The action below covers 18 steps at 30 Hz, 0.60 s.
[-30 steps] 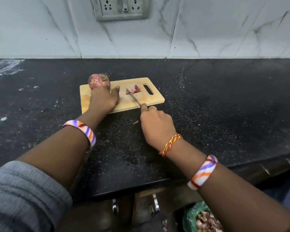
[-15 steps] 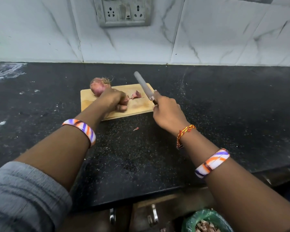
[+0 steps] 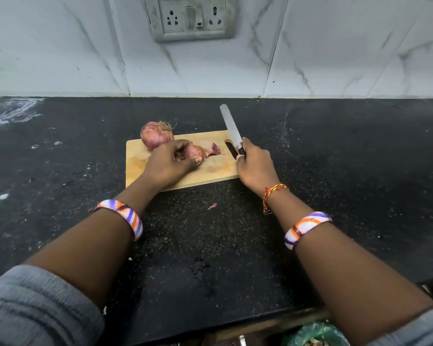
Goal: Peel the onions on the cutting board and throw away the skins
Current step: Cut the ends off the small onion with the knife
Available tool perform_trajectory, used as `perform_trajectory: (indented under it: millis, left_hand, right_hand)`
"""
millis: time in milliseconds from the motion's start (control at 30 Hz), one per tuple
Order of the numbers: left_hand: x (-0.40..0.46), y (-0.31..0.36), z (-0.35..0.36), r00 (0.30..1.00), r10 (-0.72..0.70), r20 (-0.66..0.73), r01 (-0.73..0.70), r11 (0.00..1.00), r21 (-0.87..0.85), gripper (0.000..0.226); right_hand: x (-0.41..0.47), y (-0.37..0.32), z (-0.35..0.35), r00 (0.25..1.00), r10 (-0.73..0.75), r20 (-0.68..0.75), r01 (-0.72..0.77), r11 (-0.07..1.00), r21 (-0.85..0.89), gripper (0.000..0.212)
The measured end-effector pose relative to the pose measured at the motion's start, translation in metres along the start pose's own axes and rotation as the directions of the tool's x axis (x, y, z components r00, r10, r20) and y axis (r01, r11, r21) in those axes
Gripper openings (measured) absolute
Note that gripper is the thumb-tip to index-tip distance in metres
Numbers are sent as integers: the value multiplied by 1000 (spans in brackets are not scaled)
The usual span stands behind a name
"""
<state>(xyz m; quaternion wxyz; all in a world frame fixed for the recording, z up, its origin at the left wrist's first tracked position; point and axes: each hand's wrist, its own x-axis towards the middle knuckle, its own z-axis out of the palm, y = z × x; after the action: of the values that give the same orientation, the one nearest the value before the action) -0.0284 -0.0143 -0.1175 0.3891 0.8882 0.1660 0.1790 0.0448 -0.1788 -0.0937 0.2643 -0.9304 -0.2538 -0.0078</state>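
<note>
A black speckled worktop (image 3: 210, 245) runs along a white marbled wall, and a wooden cutting board (image 3: 135, 171) lies on it near the middle. At the board's far left corner sits a whole onion (image 3: 154, 136), skin on, its dry roots pointing up. Just beside it the left hand (image 3: 168, 164) rests on the board, its fingers (image 3: 185, 146) curled round a second onion (image 3: 194, 151) and gripping it, thumb underneath at the near side. A torn scrap of purple skin (image 3: 214, 149) sticks out from that onion toward the right, lying on the board. Past it is the board's slotted handle hole, and there the right hand (image 3: 255, 166) grips the dark handle of a knife (image 3: 231, 127), fingers wrapped tight around it; the blade rises away from the person, tilted back toward the wall, clear of the board. A small flake of skin (image 3: 211, 206) lies on the worktop near the board's front edge, between the two wrists. Both wrists wear striped bangles, and the right one also a red and yellow thread. Low at the right, under the worktop's edge, a green bag (image 3: 315, 333) shows
</note>
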Motion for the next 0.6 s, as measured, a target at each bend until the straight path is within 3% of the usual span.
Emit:
perform_trajectory:
  millis: [100, 267, 367, 600]
  left_hand:
    - [-2, -2, 3, 999, 25, -42, -22, 997, 80, 52]
    - [-2, -3, 3, 998, 57, -1, -56, 984, 169, 47]
    - [2, -2, 1, 998, 50, 43, -57, 983, 177, 48]
    - [3, -1, 3, 999, 18, 34, -24, 986, 163, 53]
  right_hand:
    - [-5, -1, 2, 1000, 16, 14, -15, 999, -31, 37]
    - [-16, -1, -8, 998, 48, -36, -42, 987, 158, 36]
    - [-32, -13, -17, 1000, -16, -10, 18, 973, 230, 46]
    - [-59, -26, -16, 987, -71, 144, 56, 993, 106, 55]
